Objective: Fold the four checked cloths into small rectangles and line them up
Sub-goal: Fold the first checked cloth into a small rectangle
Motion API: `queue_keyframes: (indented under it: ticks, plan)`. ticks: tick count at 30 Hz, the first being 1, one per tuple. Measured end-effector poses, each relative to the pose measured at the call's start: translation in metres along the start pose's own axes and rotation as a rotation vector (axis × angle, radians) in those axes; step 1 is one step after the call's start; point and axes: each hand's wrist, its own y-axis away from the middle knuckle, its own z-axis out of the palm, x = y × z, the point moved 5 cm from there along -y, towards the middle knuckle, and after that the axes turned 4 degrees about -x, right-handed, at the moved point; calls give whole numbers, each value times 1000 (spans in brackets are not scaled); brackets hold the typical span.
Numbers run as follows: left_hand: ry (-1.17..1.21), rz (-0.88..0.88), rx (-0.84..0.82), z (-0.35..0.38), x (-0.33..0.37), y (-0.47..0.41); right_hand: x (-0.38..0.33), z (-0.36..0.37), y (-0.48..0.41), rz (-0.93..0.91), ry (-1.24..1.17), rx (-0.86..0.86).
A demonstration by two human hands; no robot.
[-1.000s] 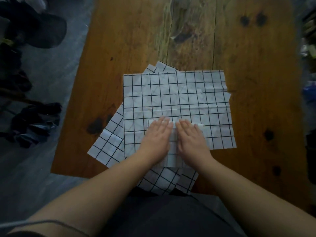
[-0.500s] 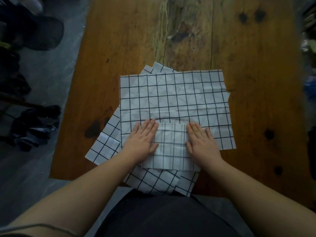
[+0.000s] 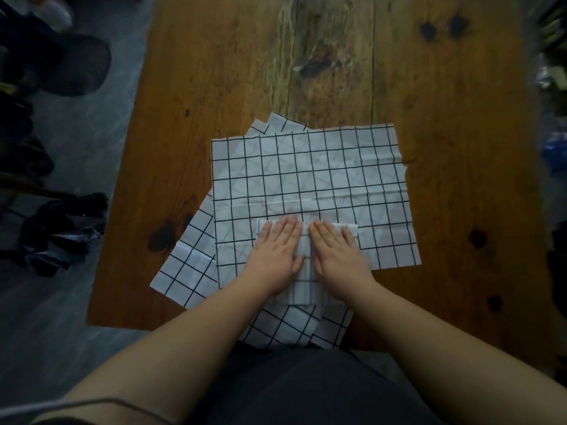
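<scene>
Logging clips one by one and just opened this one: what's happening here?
A person at a wooden table is folding checked cloths. Both the left hand and the right hand lie flat, side by side, pressing down on a small folded cloth. It sits on top of a large unfolded cloth spread flat. More skewed cloths poke out from under that one at the left, far and near edges. Only one cloth looks folded, and nothing is lined up yet.
</scene>
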Motion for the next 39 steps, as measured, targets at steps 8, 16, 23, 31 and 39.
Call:
queue_keyframes:
  ticks: [8, 16, 23, 31, 39]
  plan:
    - [-50, -53, 6, 3, -62, 26, 59, -3, 25, 77, -8, -10]
    - [7, -61, 145, -13, -52, 24, 19, -43, -1, -80, -142, 257]
    - [71, 132, 273, -8, -16, 27, 6, -53, -49, 6, -105, 131]
    - [140, 112, 277, -8, -22, 24, 17, -50, -61, 121, -230, -172]
    - [418, 15, 359, -18, -32, 43, 14, -76, -30, 17, -590, -239]
